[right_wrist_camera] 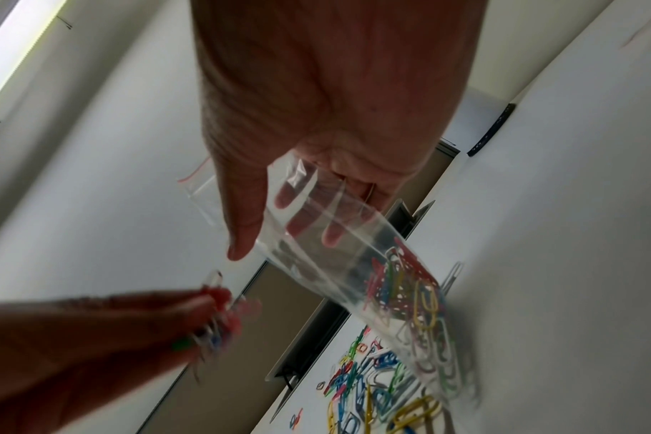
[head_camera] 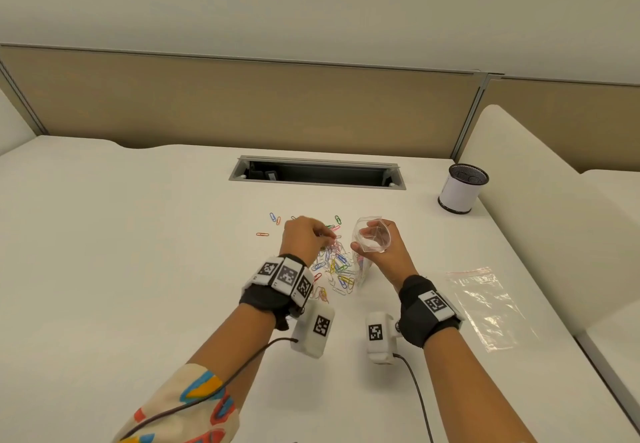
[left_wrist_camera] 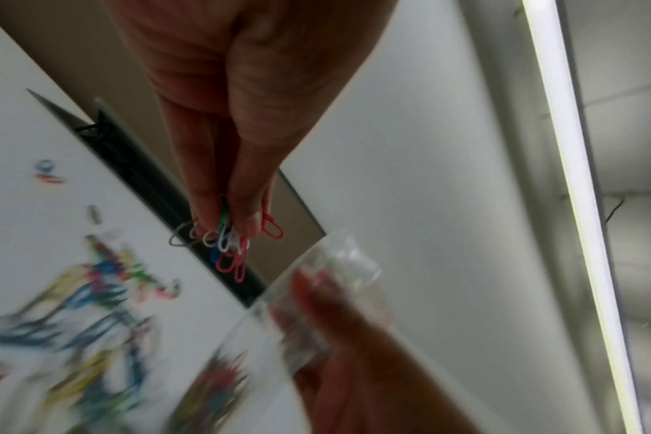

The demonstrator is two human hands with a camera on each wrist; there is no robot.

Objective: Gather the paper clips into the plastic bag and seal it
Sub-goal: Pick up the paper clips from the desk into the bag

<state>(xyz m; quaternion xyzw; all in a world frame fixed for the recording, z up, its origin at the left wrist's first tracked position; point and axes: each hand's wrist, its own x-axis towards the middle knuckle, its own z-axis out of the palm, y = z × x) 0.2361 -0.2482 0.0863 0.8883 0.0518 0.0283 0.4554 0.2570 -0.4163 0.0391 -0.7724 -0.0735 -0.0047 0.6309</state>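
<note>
The paper clips (head_camera: pixel 334 268) are light, stiff little wire loops that hook into one another, so a fingertip pinch lifts a tangled bunch rather than one, and loose ones may drop off on the way; taking them by the middle of the cluster looks safest. The left hand (head_camera: pixel 304 240) is clenched in just such a pinch, its fingertips (left_wrist_camera: pixel 249 226) holding a bunch of red, white, green and blue clips (left_wrist_camera: pixel 231 243) that dangles below them, just beside the bag's mouth. The plastic bag (head_camera: pixel 370 240) is thin, clear, limp and slippery, with a red line at its zip edge, and wants holding near the rim to stay open. The right hand (head_camera: pixel 384 248) grasps it there, thumb (right_wrist_camera: pixel 242 217) outside and fingers seen through the film, mouth up; below that grip its bottom, already holding coloured clips, rests on the white desk (head_camera: pixel 138 235). Most clips lie heaped between the two hands, a few scattered beyond the left one.
</note>
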